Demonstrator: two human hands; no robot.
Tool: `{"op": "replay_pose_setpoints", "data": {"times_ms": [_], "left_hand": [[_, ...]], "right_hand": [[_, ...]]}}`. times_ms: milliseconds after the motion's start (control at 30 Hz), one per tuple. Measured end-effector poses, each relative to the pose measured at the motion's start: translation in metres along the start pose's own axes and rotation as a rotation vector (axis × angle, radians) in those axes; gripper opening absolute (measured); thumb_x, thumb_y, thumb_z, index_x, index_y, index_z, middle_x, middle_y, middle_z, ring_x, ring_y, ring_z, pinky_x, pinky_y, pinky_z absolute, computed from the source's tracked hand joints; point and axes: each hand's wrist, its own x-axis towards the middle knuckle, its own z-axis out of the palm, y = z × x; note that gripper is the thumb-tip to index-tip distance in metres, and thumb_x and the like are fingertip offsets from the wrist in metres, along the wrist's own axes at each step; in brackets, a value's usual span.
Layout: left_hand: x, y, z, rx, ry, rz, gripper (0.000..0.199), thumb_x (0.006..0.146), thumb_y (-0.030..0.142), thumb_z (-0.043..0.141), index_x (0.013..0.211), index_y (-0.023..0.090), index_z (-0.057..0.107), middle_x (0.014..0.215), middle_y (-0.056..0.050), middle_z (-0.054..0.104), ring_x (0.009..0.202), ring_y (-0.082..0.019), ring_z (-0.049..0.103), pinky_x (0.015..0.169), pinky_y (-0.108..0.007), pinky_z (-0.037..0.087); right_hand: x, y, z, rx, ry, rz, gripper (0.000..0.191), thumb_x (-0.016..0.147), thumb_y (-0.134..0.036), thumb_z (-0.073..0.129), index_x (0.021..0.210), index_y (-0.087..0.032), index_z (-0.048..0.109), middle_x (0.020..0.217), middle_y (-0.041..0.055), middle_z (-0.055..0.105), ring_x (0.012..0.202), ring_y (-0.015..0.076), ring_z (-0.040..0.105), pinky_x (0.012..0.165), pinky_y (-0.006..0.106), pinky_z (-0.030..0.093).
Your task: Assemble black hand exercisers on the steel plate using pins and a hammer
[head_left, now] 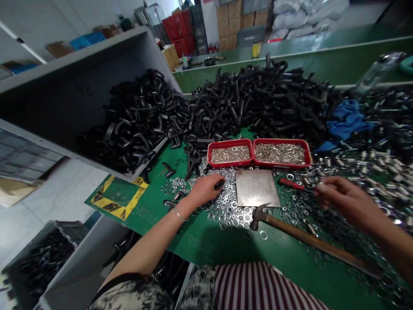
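My left hand [206, 189] is closed around a black part [219, 184], whose end shows between the fingers, over silver rings left of a square metal plate [257, 188]. Off to the right, my right hand [337, 196] is closed, fingertips pinched together on something too small to make out, near the tip of a red-handled tool [291, 184]. A hammer [300, 233] with a wooden handle lies below the plate. Behind the plate stand two red trays, the left one [230, 164] with tiny rings and the right one [282, 165] with small metal pins.
A large grey bin [48, 92] lies tipped at the left, spilling black parts. More black parts [238, 101] are heaped behind the trays. A blue cloth [346, 120], a clear bottle [376, 73] and silver cylinders [392, 165] are at the right.
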Motion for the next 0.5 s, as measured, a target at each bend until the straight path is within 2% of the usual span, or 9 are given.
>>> {"op": "replay_pose_setpoints", "data": {"times_ms": [33, 133, 200, 267, 367, 500], "left_hand": [[0.002, 0.003, 0.003, 0.036, -0.045, 0.003, 0.02, 0.095, 0.027, 0.056, 0.113, 0.025, 0.065, 0.114, -0.004, 0.071, 0.101, -0.021, 0.068, 0.086, -0.032, 0.053], [0.007, 0.014, 0.007, 0.179, -0.143, -0.042, 0.022, 0.094, 0.032, 0.058, 0.113, 0.026, 0.067, 0.112, -0.005, 0.07, 0.098, -0.023, 0.068, 0.08, -0.032, 0.053], [0.011, 0.019, 0.011, 0.26, -0.175, -0.086, 0.02, 0.093, 0.03, 0.057, 0.11, 0.023, 0.068, 0.109, -0.008, 0.069, 0.095, -0.024, 0.068, 0.079, -0.032, 0.052], [0.014, 0.021, 0.016, 0.312, -0.188, -0.104, 0.018, 0.093, 0.026, 0.056, 0.106, 0.019, 0.068, 0.104, -0.011, 0.067, 0.093, -0.025, 0.067, 0.079, -0.034, 0.052], [0.015, 0.022, 0.024, 0.353, -0.18, -0.076, 0.016, 0.091, 0.015, 0.055, 0.101, 0.015, 0.067, 0.1, -0.013, 0.067, 0.089, -0.026, 0.067, 0.079, -0.036, 0.052], [0.01, 0.019, 0.028, 0.286, -0.088, -0.035, 0.015, 0.086, 0.009, 0.056, 0.096, 0.013, 0.067, 0.096, -0.013, 0.068, 0.091, -0.027, 0.066, 0.084, -0.039, 0.052]], "right_hand": [[-0.008, -0.006, 0.024, 0.096, -0.102, 0.087, 0.025, 0.09, -0.049, 0.067, 0.098, -0.026, 0.06, 0.074, 0.0044, 0.064, 0.059, 0.0165, 0.058, 0.057, 0.033, 0.046], [-0.029, -0.023, 0.087, 0.317, -0.281, 0.163, 0.031, 0.087, -0.048, 0.071, 0.101, -0.025, 0.055, 0.073, -0.001, 0.063, 0.057, 0.0129, 0.054, 0.055, 0.028, 0.043], [-0.035, -0.029, 0.12, 0.411, -0.376, 0.171, 0.033, 0.087, -0.048, 0.071, 0.1, -0.024, 0.052, 0.075, -0.0016, 0.064, 0.056, 0.011, 0.052, 0.054, 0.026, 0.04], [-0.035, -0.03, 0.143, 0.464, -0.431, 0.174, 0.034, 0.087, -0.048, 0.07, 0.099, -0.023, 0.052, 0.078, -0.0006, 0.066, 0.055, 0.0096, 0.051, 0.054, 0.025, 0.039], [-0.029, -0.025, 0.159, 0.473, -0.438, 0.174, 0.035, 0.087, -0.05, 0.07, 0.098, -0.022, 0.052, 0.079, -0.0002, 0.067, 0.052, 0.0082, 0.049, 0.052, 0.024, 0.037], [-0.019, -0.018, 0.152, 0.447, -0.364, 0.185, 0.036, 0.085, -0.048, 0.072, 0.1, -0.022, 0.052, 0.073, -0.0038, 0.063, 0.048, 0.0078, 0.048, 0.047, 0.023, 0.034]]}}
